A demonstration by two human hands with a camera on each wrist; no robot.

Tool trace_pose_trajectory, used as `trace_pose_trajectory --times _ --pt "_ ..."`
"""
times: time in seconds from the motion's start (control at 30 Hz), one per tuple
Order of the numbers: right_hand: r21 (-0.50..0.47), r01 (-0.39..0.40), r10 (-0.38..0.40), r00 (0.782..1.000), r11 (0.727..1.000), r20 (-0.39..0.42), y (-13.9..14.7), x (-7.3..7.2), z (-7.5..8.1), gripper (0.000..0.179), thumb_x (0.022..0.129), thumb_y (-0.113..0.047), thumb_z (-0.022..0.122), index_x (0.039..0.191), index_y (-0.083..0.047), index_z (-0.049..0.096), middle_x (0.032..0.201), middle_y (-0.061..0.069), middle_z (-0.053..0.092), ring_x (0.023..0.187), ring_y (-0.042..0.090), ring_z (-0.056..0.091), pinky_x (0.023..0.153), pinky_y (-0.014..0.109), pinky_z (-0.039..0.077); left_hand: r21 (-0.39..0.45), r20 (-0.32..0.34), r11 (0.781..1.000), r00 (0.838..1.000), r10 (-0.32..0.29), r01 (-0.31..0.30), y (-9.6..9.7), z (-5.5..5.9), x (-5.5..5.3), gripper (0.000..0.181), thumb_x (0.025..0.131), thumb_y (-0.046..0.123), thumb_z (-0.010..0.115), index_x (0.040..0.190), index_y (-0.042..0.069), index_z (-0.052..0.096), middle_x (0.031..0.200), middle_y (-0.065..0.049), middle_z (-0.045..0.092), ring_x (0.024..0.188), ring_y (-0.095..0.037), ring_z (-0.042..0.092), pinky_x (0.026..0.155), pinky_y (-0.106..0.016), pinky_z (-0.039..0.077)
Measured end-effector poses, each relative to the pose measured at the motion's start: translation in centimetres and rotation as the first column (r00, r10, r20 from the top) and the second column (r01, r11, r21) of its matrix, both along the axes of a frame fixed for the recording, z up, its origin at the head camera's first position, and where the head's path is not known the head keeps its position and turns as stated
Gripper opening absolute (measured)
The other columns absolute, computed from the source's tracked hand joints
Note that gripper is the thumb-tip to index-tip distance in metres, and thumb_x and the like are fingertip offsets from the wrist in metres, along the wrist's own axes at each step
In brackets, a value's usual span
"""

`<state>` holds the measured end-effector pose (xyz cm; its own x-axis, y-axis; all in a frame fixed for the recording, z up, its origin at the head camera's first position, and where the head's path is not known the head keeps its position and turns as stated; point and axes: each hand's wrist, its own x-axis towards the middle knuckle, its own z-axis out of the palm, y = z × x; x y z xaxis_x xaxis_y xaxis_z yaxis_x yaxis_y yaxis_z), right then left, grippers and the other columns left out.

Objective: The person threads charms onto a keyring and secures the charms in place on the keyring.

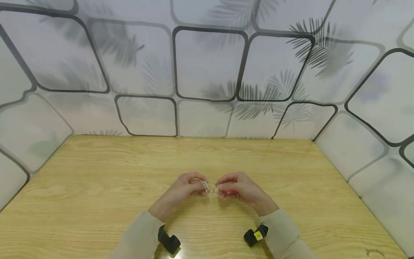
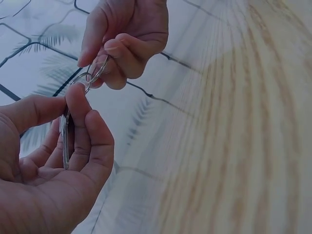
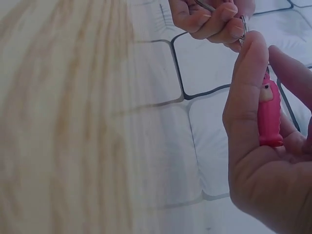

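Observation:
Both hands meet above the middle of the table. My left hand pinches a metal key, which lies along its fingers with a small ring at the top. Across from it, my right hand holds a key ring between thumb and fingers. A pink keychain piece, shaped like a small handle with a dark dot near its top, hangs within the right palm. The rings appear linked or touching between the fingertips; which one cannot be told. Fingers hide part of the key and rings.
The wooden table spreads around both hands. A patterned cloth or panel with dark outlines and leaf prints stands at the back and sides. Black camera mounts sit at the wrists near the table surface.

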<state>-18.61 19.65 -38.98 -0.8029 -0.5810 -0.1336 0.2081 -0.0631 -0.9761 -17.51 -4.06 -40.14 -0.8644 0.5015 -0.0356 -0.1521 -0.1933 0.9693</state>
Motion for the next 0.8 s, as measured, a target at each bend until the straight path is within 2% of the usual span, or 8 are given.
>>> trace_pose_trajectory --times 0.17,0.33,0.5,0.63,0.8 --pt "0.100 -0.010 0.013 0.999 0.995 -0.034 -0.15 0.08 0.31 0.013 0.094 0.003 0.061 0.101 0.013 0.068 0.077 0.006 0.069 0.066 0.009 0.067 0.063 0.023 0.058 -0.031 -0.007 0.999 1.000 -0.010 0.009 0.09 0.01 -0.02 0.019 0.096 -0.004 0.058 0.112 -0.015 0.056 0.080 0.001 0.070 0.078 -0.010 0.067 0.085 -0.029 0.057" --pt "0.178 -0.020 0.032 0.997 0.984 -0.066 -0.09 0.22 0.65 0.015 0.095 0.002 0.063 0.100 0.016 0.066 0.076 0.008 0.070 0.065 0.011 0.067 0.063 0.024 0.059 -0.052 -0.003 0.999 1.000 -0.009 0.009 0.17 0.14 0.04 0.021 0.096 -0.003 0.058 0.113 -0.015 0.056 0.080 0.000 0.070 0.078 -0.011 0.067 0.085 -0.030 0.057" --pt "0.206 -0.038 0.053 0.996 0.978 -0.072 -0.05 0.30 0.78 0.017 0.095 0.002 0.063 0.098 0.019 0.063 0.076 0.007 0.070 0.066 0.012 0.068 0.064 0.025 0.059 -0.087 -0.003 0.996 1.000 -0.002 0.002 0.21 0.26 0.11 0.022 0.096 -0.002 0.059 0.114 -0.015 0.057 0.082 -0.001 0.071 0.078 -0.011 0.068 0.085 -0.030 0.058" --pt "0.232 -0.034 0.053 0.996 0.972 -0.074 -0.04 0.24 0.83 0.014 0.094 0.002 0.065 0.094 0.015 0.066 0.078 0.005 0.071 0.071 0.013 0.069 0.067 0.026 0.059 -0.095 -0.005 0.995 1.000 -0.004 0.004 0.24 0.33 0.13 0.025 0.096 -0.002 0.059 0.115 -0.018 0.056 0.083 -0.001 0.071 0.077 -0.010 0.067 0.084 -0.030 0.058" --pt "0.281 -0.018 0.054 0.991 0.959 -0.120 0.01 0.13 0.96 0.006 0.091 0.000 0.068 0.086 0.003 0.071 0.077 -0.001 0.069 0.068 0.010 0.062 0.065 0.024 0.054 -0.094 0.001 0.996 1.000 -0.010 0.010 0.27 0.43 0.18 0.024 0.096 -0.002 0.059 0.115 -0.017 0.056 0.083 -0.001 0.071 0.077 -0.009 0.066 0.083 -0.029 0.057"
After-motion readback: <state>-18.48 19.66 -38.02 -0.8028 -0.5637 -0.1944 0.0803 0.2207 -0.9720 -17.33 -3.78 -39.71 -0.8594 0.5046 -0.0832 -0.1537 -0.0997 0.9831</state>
